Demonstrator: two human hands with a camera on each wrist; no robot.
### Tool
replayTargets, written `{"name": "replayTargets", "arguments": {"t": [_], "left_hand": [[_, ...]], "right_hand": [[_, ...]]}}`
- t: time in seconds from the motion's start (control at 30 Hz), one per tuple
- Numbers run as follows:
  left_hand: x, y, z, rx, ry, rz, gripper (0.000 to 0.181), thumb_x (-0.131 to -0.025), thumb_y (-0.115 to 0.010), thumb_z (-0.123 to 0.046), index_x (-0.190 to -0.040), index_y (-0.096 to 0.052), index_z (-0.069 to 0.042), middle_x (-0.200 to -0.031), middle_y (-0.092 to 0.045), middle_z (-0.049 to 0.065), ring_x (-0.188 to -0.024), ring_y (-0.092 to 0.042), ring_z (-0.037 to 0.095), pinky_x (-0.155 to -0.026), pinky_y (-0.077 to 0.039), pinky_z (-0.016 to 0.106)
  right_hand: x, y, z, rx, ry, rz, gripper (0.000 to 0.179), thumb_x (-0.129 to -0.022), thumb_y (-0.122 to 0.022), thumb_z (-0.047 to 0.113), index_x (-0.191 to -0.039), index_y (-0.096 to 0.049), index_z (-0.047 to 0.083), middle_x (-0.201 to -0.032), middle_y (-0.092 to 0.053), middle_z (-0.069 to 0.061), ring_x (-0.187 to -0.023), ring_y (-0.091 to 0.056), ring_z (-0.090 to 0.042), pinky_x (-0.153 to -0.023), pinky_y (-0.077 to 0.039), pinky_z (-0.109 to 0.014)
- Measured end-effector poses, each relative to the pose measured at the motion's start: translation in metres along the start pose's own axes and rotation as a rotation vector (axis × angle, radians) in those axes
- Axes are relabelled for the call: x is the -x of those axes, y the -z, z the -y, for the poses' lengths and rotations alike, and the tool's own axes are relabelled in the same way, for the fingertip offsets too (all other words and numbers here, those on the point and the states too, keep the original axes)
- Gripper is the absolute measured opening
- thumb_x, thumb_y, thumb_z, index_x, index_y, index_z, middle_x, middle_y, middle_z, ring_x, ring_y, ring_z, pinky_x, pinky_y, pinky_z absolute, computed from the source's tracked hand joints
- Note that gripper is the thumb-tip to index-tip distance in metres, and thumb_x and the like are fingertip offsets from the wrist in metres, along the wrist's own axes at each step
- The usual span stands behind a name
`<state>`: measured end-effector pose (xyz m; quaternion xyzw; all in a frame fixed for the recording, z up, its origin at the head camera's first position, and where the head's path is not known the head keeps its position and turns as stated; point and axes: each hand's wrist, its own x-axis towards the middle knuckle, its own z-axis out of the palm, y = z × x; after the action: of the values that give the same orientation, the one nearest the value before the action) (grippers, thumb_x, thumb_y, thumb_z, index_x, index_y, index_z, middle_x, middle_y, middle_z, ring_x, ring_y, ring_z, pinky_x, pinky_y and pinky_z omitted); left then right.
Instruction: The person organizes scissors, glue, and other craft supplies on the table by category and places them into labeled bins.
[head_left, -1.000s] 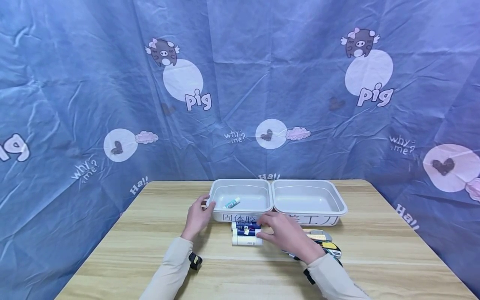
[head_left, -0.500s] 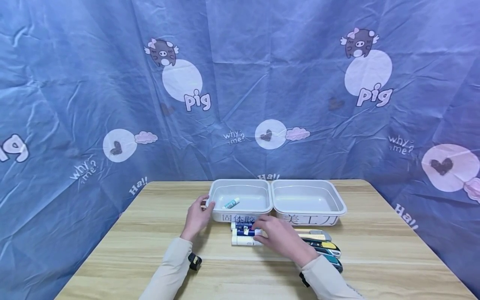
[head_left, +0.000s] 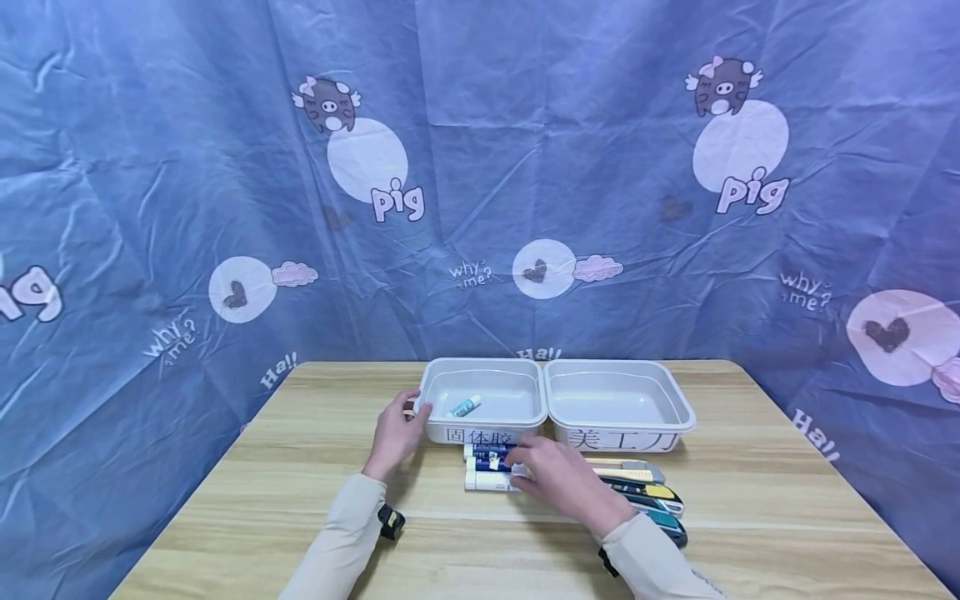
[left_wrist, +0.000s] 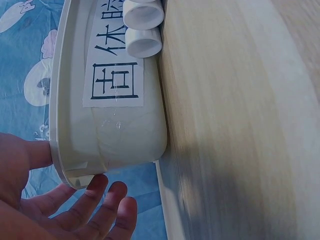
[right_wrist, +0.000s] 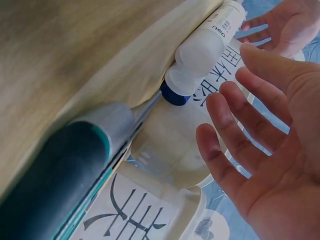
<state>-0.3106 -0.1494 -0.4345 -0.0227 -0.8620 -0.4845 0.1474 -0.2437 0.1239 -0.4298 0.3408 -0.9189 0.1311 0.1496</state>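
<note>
My left hand [head_left: 397,433] holds the near left corner of the left white tray [left_wrist: 135,130], thumb at the rim and fingers around the end. A teal and white glue stick [head_left: 465,406] lies inside that tray. In front of it, two blue glue sticks [head_left: 483,464] and a white glue stick [head_left: 487,481] lie side by side on the table. Over their right ends hovers my right hand [head_left: 566,483]; its fingers [right_wrist: 255,125] are spread and hold nothing in the right wrist view. The hand partly hides the sticks in the head view.
A second white tray [head_left: 615,408] stands against the first one's right side, with nothing inside. Utility knives lie before it: one pale orange [head_left: 630,471], one black and yellow [head_left: 660,493], one teal [head_left: 667,523]. A blue printed cloth [head_left: 480,167] hangs behind the table.
My right hand has shifted slightly left and down over the glue sticks, uncovering more of the knives and the right tray's label. The left hand stays at the tray corner.
</note>
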Motion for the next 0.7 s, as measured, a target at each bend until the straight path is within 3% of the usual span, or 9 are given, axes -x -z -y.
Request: {"name": "replayTargets", "arguments": {"t": [0.7], "left_hand": [[0.0017, 0.0004, -0.0015, 0.015, 0.018, 0.018, 0.043, -0.100, -0.064, -0.017, -0.137, -0.057, 0.005, -0.116, -0.069, 0.026, -0.095, -0.070, 0.031, -0.081, -0.058, 0.040]], "right_hand": [[0.0007, -0.0067, 0.0035, 0.028, 0.044, 0.026, 0.020, -0.082, -0.085, 0.017, -0.100, -0.078, 0.018, -0.094, -0.070, 0.006, -0.081, -0.066, -0.009, -0.069, -0.056, -0.025]]}}
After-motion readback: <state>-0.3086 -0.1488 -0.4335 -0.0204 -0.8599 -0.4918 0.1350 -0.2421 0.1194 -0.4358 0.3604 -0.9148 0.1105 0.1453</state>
